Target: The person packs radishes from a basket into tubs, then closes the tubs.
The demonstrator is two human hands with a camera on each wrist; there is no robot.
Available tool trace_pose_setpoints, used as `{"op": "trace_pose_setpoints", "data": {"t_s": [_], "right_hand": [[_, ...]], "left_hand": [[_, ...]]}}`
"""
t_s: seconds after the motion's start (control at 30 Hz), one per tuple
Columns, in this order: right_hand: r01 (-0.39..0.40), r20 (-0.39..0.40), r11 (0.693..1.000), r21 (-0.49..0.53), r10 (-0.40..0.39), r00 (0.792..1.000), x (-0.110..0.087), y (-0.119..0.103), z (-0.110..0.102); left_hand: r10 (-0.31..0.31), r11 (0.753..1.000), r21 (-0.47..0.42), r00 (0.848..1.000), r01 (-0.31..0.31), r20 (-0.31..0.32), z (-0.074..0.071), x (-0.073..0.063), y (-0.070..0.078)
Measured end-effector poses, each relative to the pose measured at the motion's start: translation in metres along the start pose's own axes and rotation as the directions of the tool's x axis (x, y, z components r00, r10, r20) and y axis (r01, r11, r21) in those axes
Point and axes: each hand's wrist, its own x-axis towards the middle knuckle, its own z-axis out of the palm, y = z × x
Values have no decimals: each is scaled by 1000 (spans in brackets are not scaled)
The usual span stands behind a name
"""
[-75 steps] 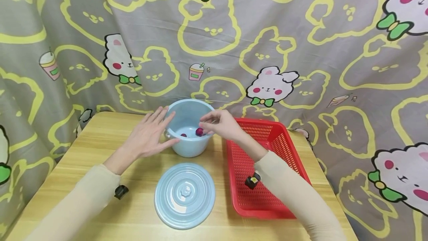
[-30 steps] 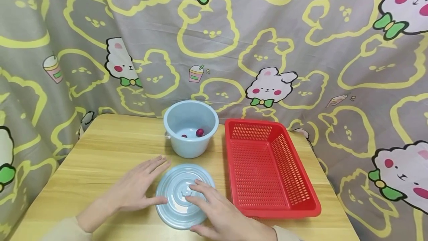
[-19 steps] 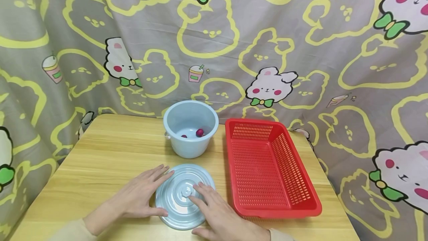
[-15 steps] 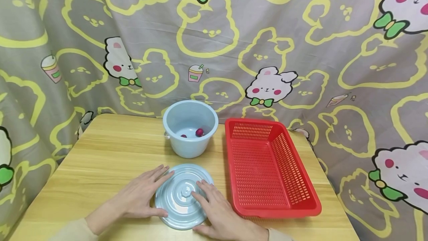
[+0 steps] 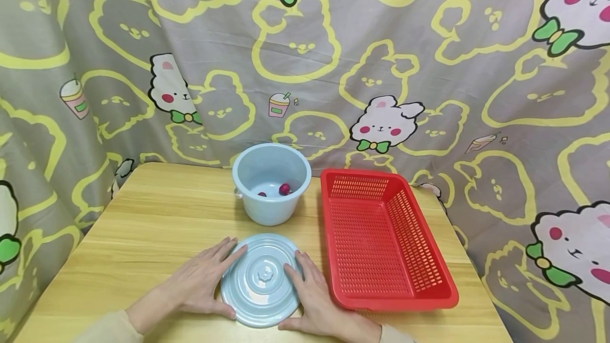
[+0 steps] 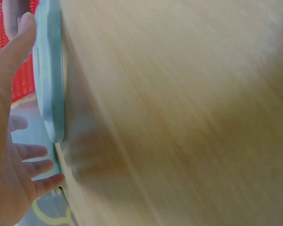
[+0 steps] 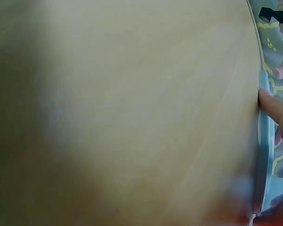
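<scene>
A round pale-blue lid (image 5: pixel 259 300) with a small knob lies knob-up on the table, between both hands. At its left edge is my left hand (image 5: pixel 200 282), fingers spread and relaxed; the left wrist view shows these fingers (image 6: pixel 30 151) apart from the lid's rim (image 6: pixel 56 94). Along the right edge lies my right hand (image 5: pixel 316 300), with its thumb (image 7: pixel 271 106) right at the rim in the right wrist view. Behind the lid stands a pale-blue bucket (image 5: pixel 269 211), open at the top. Inside sit a dark-red round object (image 5: pixel 284 189) and a second one (image 5: pixel 262 193), partly hidden.
A red perforated plastic basket (image 5: pixel 326 232) stands on the right of the wooden table (image 5: pixel 167 200), close beside my right hand. A grey curtain (image 5: pixel 305 30) with cartoon prints hangs behind and along the sides.
Both hands have come back from the bucket to the lid. My right hand, earlier over the lid, has shifted right to its edge. The bucket, lid and basket stay in place.
</scene>
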Motion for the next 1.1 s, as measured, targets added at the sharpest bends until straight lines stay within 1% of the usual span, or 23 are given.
{"op": "trace_pose_setpoints", "data": {"t_s": [0.13,0.4,0.57,0.67,0.8,0.9,1.1], "right_hand": [[-54,59,998,42,51,997,0,-2,0],[-59,121,998,-8,60,991,5,-5,1],[-108,178,994,8,105,979,10,-7,0],[-146,184,989,7,142,973,11,-8,-1],[-174,174,984,-21,175,969,11,-9,-1],[-174,177,984,-34,177,968,11,-9,-2],[-164,186,986,-32,167,968,13,-9,-2]], "left_hand": [[-11,1000,-5,1000,11,17,3,-1,-3],[-2,1000,-9,1000,2,17,7,-7,-9],[4,1000,21,1000,-3,-5,9,-11,-12],[-2,999,46,1000,3,-24,11,-14,-12],[-2,999,46,999,4,-40,11,-15,-12],[-2,999,38,999,4,-48,12,-15,-12],[-28,1000,-2,997,28,-66,14,-16,-14]]}}
